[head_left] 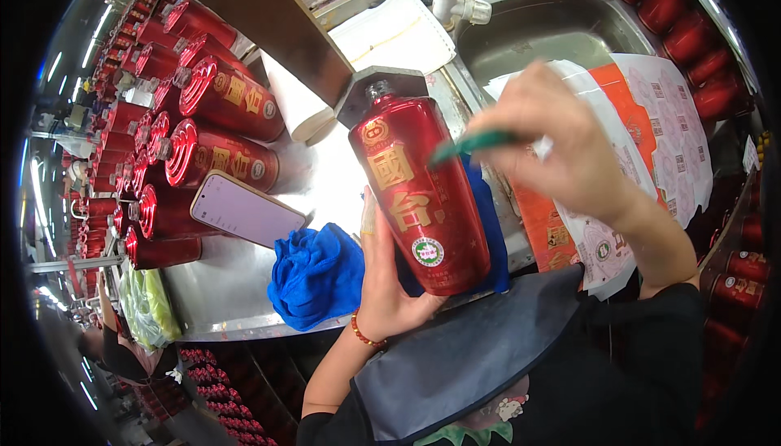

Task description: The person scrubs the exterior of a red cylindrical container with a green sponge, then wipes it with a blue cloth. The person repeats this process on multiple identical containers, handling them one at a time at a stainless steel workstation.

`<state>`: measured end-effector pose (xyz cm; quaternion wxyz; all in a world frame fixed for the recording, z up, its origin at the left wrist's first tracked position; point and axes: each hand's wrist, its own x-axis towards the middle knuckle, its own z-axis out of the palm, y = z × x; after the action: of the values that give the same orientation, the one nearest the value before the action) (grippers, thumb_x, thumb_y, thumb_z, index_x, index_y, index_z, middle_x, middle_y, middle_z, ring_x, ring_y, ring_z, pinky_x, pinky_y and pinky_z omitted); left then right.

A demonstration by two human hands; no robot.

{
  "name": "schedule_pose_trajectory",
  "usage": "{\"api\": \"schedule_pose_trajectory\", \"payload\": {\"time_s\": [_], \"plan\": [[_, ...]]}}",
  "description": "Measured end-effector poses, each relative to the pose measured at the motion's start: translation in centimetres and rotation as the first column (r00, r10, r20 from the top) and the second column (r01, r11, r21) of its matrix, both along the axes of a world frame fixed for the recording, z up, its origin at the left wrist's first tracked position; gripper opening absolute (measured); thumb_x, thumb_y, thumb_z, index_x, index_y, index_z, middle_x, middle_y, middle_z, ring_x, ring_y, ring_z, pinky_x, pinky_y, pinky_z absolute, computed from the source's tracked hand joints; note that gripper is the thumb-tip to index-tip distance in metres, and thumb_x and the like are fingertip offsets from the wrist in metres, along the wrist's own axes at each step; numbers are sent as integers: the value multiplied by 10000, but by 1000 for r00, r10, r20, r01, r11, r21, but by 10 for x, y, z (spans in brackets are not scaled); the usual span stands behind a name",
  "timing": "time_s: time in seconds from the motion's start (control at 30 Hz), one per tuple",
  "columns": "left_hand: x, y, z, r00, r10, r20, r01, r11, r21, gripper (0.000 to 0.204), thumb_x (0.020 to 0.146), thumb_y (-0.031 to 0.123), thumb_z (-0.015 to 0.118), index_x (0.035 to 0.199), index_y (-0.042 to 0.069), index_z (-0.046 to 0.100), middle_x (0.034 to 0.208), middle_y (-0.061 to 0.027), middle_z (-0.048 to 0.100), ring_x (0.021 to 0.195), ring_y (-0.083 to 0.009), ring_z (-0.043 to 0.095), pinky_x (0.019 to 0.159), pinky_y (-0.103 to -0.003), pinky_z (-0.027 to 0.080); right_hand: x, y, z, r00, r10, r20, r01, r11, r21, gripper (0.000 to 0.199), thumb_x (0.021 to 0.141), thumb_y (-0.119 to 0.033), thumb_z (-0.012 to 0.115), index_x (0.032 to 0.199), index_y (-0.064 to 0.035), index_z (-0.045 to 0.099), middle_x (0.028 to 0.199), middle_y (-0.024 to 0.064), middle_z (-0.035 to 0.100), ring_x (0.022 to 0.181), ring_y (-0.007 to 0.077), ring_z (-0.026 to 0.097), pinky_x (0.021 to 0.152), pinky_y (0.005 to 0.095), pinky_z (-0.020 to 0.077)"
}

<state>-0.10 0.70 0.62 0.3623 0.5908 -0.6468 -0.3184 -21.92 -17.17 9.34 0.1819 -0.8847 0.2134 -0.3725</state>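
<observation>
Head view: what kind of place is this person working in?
Probably a bottling or packing workshop. Many identical red bottles lie stacked on a metal worktop; sheets of printed labels lie by a steel sink; the left hand holds one red bottle.

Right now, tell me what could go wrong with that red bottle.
1. The left hand alone props the red bottle at the counter edge; it might slip off toward the lap.
2. The right hand moves a blurred green tool close to the bottle; a stray stroke could mark its glossy face.
3. The phone leans on stacked bottles beside it; a knock could send it sliding.
</observation>
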Motion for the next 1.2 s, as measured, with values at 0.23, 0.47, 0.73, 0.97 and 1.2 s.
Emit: {"api": "schedule_pose_trajectory", "payload": {"time_s": [0.23,0.47,0.73,0.97,1.2], "plan": [[0,0,3,999,-1,37,1,1000,-9,1205,761,386,881,1589,-92,147,1619,-342,205,1542,-491,150,1240,-518,169,4,2,5,999,52,-3,-52,999,9,272,730,-79,819,991,-145,779,746,18,515,755,225,466,713,380,396],[-1,-6,6,998,-43,49,46,997,-60,1189,754,355,890,1581,-93,163,1588,-310,273,1511,-473,234,1231,-498,201,4,0,3,989,129,65,-140,970,199,252,762,-80,825,1006,-123,778,771,11,564,787,225,487,738,350,408],[-1,-5,-1,1000,-28,-6,27,997,-68,1195,746,347,892,1583,-90,160,1611,-311,245,1519,-469,227,1234,-505,189,6,45,-4,941,329,-81,-339,914,-222,179,830,-172,708,995,-219,759,864,-56,593,880,136,543,846,332,425],[3,-4,-1,998,-4,60,9,997,-72,1182,753,383,879,1589,-73,179,1619,-326,228,1541,-485,161,1237,-520,165,17,-25,3,996,-85,-41,77,983,-165,199,785,-161,778,983,-145,771,877,23,655,892,236,583,838,377,458],[1,2,-5,999,3,42,1,996,-92,1115,745,341,884,1570,-46,241,1559,-277,350,1475,-456,305,1215,-523,229,19,8,5,960,274,-57,-254,939,230,108,811,-211,720,873,-125,732,881,63,642,941,270,624,830,373,510]]}}
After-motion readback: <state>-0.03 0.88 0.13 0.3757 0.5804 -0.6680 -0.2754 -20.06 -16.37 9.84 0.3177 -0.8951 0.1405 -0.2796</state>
